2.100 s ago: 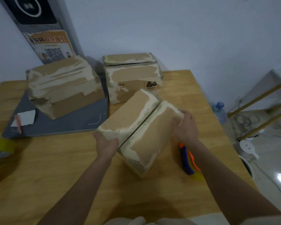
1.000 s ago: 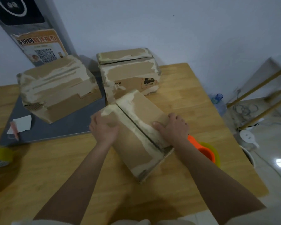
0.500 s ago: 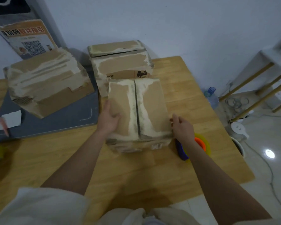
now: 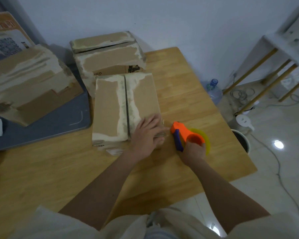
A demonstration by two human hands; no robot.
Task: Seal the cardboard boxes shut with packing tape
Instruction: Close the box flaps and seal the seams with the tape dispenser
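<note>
The box [image 4: 126,109] sits near the middle of the wooden table [image 4: 188,94], its top flaps closed with a dark seam between them (old tape scars run along it). The left hand [image 4: 148,133] lies flat on the box's near right corner, fingers straight and slightly spread. The right hand [image 4: 194,150] grips the orange tape dispenser [image 4: 185,133] just beside the box, fingers curled round it.

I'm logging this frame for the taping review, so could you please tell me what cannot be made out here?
- Head view: whether tape is already stuck to the front box; the left hand covers that corner.
- Tape dispenser handle: hidden by the right hand.
- Box label: too small and blurred.
- Left box: cut off by the frame edge.
</note>
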